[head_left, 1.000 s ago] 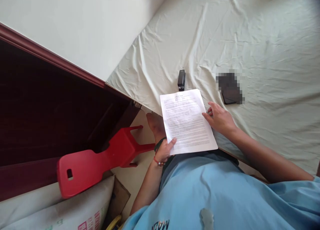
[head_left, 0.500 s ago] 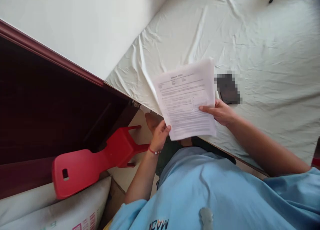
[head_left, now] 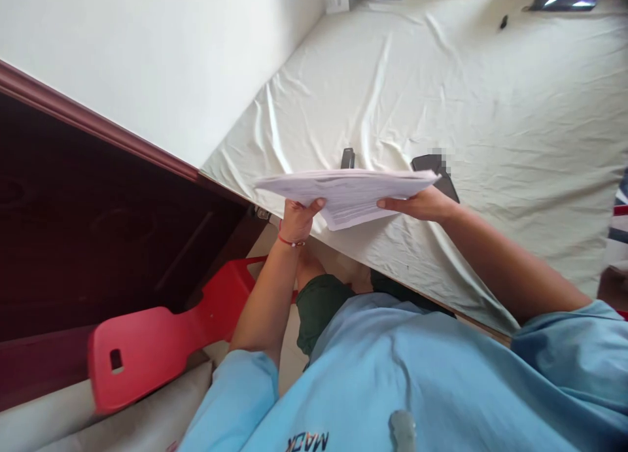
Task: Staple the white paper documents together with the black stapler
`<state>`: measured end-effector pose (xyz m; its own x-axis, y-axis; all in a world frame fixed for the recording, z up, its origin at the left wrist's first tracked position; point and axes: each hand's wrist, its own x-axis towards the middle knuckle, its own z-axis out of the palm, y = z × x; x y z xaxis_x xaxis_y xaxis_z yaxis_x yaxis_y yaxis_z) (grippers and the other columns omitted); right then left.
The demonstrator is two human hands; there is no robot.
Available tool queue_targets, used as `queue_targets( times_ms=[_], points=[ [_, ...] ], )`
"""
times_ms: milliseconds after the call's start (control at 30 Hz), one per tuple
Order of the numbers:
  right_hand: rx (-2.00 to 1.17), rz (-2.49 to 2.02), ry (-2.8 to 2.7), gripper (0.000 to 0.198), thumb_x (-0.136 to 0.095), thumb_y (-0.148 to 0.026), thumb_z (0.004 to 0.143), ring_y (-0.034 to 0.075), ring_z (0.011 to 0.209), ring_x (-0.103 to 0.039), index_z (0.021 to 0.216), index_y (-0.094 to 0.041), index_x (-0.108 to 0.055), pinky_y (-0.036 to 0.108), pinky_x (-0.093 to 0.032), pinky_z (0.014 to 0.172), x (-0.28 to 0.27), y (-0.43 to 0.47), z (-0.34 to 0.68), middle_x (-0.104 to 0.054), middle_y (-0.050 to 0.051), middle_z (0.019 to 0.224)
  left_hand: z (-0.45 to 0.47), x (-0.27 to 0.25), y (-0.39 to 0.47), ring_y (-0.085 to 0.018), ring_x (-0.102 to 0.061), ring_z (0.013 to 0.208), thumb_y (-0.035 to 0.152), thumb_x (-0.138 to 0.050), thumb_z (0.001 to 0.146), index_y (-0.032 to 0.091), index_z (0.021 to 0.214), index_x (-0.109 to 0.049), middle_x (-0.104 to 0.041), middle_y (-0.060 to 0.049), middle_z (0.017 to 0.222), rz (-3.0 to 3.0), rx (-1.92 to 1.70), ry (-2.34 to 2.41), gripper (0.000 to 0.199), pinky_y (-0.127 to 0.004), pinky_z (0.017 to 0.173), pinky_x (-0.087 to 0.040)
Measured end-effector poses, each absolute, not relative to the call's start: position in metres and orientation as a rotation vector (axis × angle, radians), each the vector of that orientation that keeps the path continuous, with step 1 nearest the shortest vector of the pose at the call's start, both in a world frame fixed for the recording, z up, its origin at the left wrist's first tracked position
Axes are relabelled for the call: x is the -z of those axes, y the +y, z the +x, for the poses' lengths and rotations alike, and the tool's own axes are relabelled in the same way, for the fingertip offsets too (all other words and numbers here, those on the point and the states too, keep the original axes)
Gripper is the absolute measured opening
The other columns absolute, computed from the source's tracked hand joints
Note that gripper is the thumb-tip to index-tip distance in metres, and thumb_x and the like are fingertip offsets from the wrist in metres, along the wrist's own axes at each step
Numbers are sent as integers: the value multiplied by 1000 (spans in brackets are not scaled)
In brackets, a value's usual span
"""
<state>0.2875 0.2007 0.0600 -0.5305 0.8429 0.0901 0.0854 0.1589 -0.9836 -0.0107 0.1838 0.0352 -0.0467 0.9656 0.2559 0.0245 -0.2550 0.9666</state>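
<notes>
A stack of printed paper sheets (head_left: 348, 197) is held up between my two hands, tilted so that its face shows only at a slant. My left hand (head_left: 298, 220) grips the lower left edge, thumb on top. On the right side my right hand (head_left: 422, 203) pinches the sheets, its thumb lying across the print. Behind the far edge of the paper a dark stapler-like object (head_left: 348, 157) shows in part on the sheet-covered surface. Next to my right hand lies a dark flat device (head_left: 444, 177), partly blurred out.
The pale cloth (head_left: 515, 112) covers a wide surface. At its far side lie a small black item (head_left: 504, 22) and a dark shiny flat object (head_left: 564, 2). A red plastic chair (head_left: 142, 347) stands at my left, by dark wooden panelling (head_left: 98, 223).
The sheets have tipped from facing me to nearly flat. My left hand has moved up and to the left with them. The dark stapler-like object has come into view behind the paper.
</notes>
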Motion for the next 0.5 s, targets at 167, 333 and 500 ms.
queue_targets(
  times_ms=[167, 333, 500],
  points=[
    [-1403, -873, -1696, 53, -82, -59, 76, 33, 117, -67, 117, -24, -75, 53, -54, 105, -54, 198, 284, -75, 6, 116, -24, -33, 187, -32, -67, 116, 63, -88, 63, 19, 135, -62, -71, -14, 116, 1489, -1316, 1161, 88, -48, 106, -52],
    [-1526, -881, -1514, 53, -76, -63, 82, 33, 122, -65, 120, -26, -74, 55, -52, 109, -55, 190, 277, -75, 5, 118, -13, -55, 179, -33, -58, 133, 64, -84, 70, 18, 136, -61, -70, -15, 122, 1486, -1265, 1122, 83, -50, 117, -44],
    [-1783, -986, -1418, 49, -77, -60, 82, 33, 110, -71, 115, -23, -74, 57, -57, 100, -40, 176, 285, -76, 9, 115, 11, -58, 149, -34, -64, 124, 58, -83, 76, 16, 129, -66, -71, -15, 124, 1182, -1200, 1124, 70, -53, 112, -50]
  ],
)
